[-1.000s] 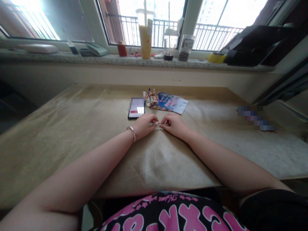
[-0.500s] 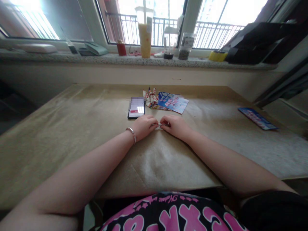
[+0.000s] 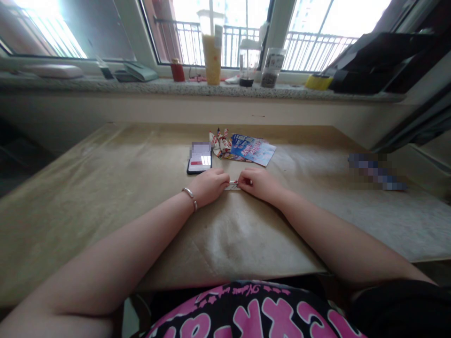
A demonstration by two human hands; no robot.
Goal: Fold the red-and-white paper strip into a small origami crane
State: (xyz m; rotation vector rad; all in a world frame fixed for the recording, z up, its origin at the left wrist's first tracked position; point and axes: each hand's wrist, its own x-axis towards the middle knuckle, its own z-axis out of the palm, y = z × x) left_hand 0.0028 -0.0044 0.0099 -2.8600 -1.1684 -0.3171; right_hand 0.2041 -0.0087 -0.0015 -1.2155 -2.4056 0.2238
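Between my hands, low over the table, is a narrow folded strip of white paper (image 3: pixel 232 186) with some dark and red marks. My left hand (image 3: pixel 212 184) is closed on its left end, and a silver bracelet (image 3: pixel 190 193) circles that wrist. At the other end, my right hand (image 3: pixel 259 184) pinches the paper between thumb and fingers. Just beyond my left hand lies a phone (image 3: pixel 200 159) with a lit screen. Behind the paper sit a crumpled or folded white-and-red paper piece (image 3: pixel 221 143) and a fanned stack of blue printed leaflets (image 3: pixel 255 149).
A blurred blue item (image 3: pixel 377 172) lies on the right of the cloth-covered table (image 3: pixel 123 188). Along the stone windowsill (image 3: pixel 169 87) stand a tall cup of yellow contents (image 3: pixel 212 58), a red bottle (image 3: pixel 177 70), clear containers (image 3: pixel 271 68), a yellow object (image 3: pixel 318 82) and a black bag (image 3: pixel 369 61).
My hands have moved slightly apart along the strip, so more of the white paper shows between them. The phone, leaflets and crumpled paper stay where they were.
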